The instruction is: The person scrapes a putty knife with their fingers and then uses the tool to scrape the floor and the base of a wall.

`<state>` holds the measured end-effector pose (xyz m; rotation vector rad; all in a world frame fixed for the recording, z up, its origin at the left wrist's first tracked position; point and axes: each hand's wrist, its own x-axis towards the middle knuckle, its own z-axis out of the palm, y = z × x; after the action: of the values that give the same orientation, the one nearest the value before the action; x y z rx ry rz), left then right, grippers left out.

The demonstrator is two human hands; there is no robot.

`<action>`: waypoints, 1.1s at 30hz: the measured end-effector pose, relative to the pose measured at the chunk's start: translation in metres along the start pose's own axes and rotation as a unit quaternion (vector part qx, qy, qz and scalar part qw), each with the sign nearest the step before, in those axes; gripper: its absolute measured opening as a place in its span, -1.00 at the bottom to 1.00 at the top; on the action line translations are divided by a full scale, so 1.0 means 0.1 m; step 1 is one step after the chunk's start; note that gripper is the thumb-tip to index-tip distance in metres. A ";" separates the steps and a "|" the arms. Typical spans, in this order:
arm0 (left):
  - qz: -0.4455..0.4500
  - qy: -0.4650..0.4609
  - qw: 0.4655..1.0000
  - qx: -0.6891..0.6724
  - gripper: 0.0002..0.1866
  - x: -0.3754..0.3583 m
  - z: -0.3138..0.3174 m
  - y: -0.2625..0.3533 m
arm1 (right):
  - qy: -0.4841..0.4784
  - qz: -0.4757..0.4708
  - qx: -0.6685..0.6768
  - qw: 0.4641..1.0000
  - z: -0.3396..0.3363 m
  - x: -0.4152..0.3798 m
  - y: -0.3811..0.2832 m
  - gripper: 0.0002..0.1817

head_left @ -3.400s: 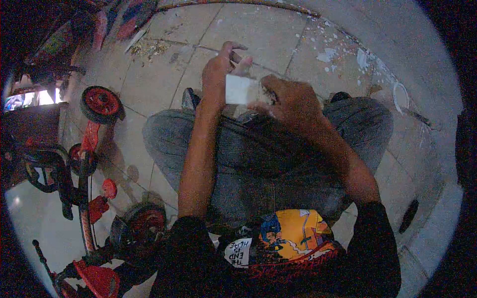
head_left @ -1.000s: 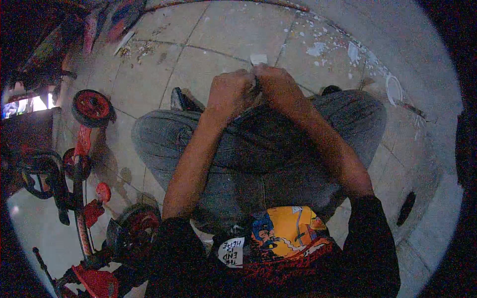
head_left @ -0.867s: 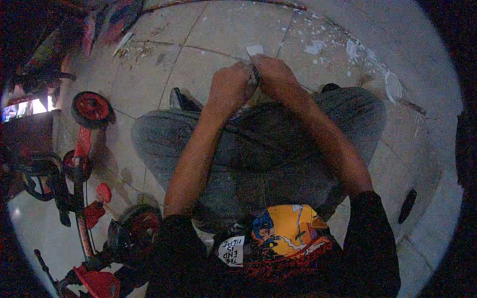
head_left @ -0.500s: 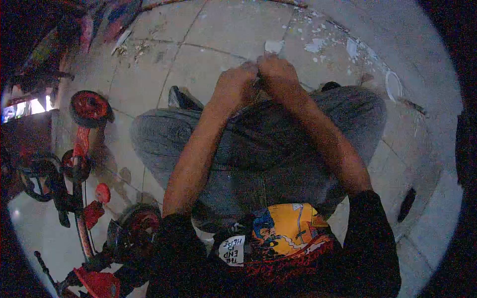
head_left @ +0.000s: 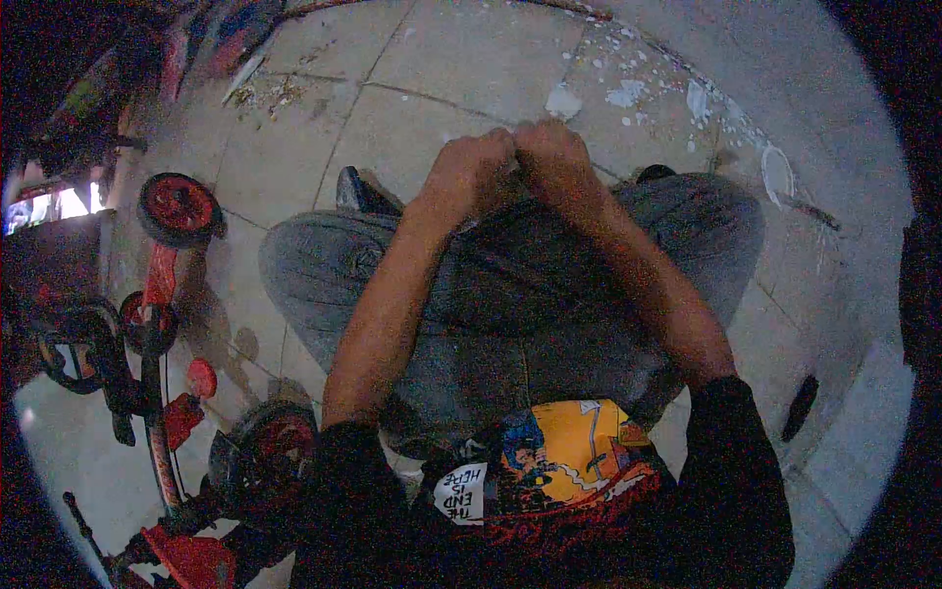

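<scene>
Sitting cross-legged on the floor, I hold both hands together in front of my shins. My left hand [head_left: 469, 177] is closed, knuckles up, its fingers curled inward. Close against it, my right hand [head_left: 557, 162] is closed the same way, with thumb and fingers pressed together. Whatever lies between the fingertips is hidden and too dark to make out. Just beyond the right hand, a small white patch [head_left: 563, 101] shows on the tiled floor [head_left: 432, 59]. Below the hands are my grey trousers [head_left: 510, 275].
To the left stands a small red and black wheeled vehicle, with a front wheel [head_left: 179, 210] and a larger wheel [head_left: 280, 447]. White splatters [head_left: 626, 93] and a pale ring [head_left: 778, 175] mark the floor ahead. A dark elongated object [head_left: 801, 408] lies at the right.
Both hands stay closed together, with only a slight shift. The white patch beyond them appears a little further right. The view has moved very slightly.
</scene>
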<state>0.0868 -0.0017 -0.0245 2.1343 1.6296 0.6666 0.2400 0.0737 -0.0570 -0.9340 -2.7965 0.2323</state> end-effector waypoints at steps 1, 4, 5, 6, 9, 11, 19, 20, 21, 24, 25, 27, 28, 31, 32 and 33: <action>-0.039 -0.048 0.998 0.014 -0.72 0.00 0.00 0.00 | 0.000 -0.002 -0.001 1.000 0.04 -0.03 0.00 -0.88; -0.041 -0.091 0.993 0.060 -0.64 0.03 0.04 0.06 | -0.040 0.067 -0.041 0.996 0.10 -0.06 0.03 -0.86; -0.040 -0.093 0.993 0.059 -0.64 0.02 0.06 0.06 | -0.047 0.112 -0.024 0.992 0.05 -0.01 0.06 -0.83; 0.002 -0.016 0.999 0.030 -0.60 0.01 0.07 0.04 | -0.053 0.157 -0.008 0.986 -0.06 0.05 0.07 -0.81; 0.036 0.083 0.996 -0.016 -0.49 0.07 0.05 0.04 | -0.023 0.177 -0.018 0.984 -0.60 0.15 0.13 -0.71; 0.023 0.111 0.993 -0.034 -0.42 0.11 0.01 0.07 | 0.020 0.187 -0.007 0.982 -0.75 0.15 0.36 -0.65; 0.015 0.021 1.000 -0.010 -0.28 0.06 0.17 -0.08 | -0.074 0.185 -0.103 0.975 -1.25 0.29 0.79 -0.55; 0.017 0.025 0.999 -0.014 -0.28 0.05 0.19 -0.10 | -0.125 0.169 -0.142 0.967 -1.29 0.30 0.82 -0.55; 0.027 0.035 0.999 -0.002 -0.27 0.04 0.21 -0.12 | -0.174 0.154 -0.179 0.956 -1.33 0.29 0.84 -0.55; 0.035 0.040 0.999 0.011 -0.26 0.05 0.17 -0.06 | 0.008 0.086 -0.083 0.993 -1.03 0.03 1.02 -0.57; 0.030 0.032 0.999 0.017 -0.27 0.05 0.14 -0.03 | -0.025 0.139 -0.104 0.984 -1.05 0.01 1.00 -0.60; 0.014 0.017 1.000 0.018 -0.27 0.05 0.12 -0.02 | -0.090 0.189 -0.118 0.971 -1.02 -0.12 1.03 -0.61; -0.004 -0.002 1.000 0.024 -0.26 0.05 0.12 -0.03 | -0.153 0.239 -0.124 0.951 -0.98 -0.18 1.06 -0.63; -0.003 -0.003 0.999 0.040 -0.27 0.06 0.16 -0.04 | -0.156 0.236 -0.120 0.952 -0.85 -0.35 1.09 -0.63; 0.000 -0.005 0.999 0.039 -0.27 0.07 0.15 -0.04 | -0.156 0.240 -0.120 0.951 -0.81 -0.37 1.07 -0.63; -0.006 -0.024 0.999 0.042 -0.27 0.08 0.15 -0.03 | -0.159 0.196 -0.121 0.960 -0.75 -0.37 1.04 -0.63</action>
<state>0.0945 0.0067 -0.0370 2.1795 1.6713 0.5464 0.3458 0.1404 -0.0096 -1.6475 -2.9408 0.1008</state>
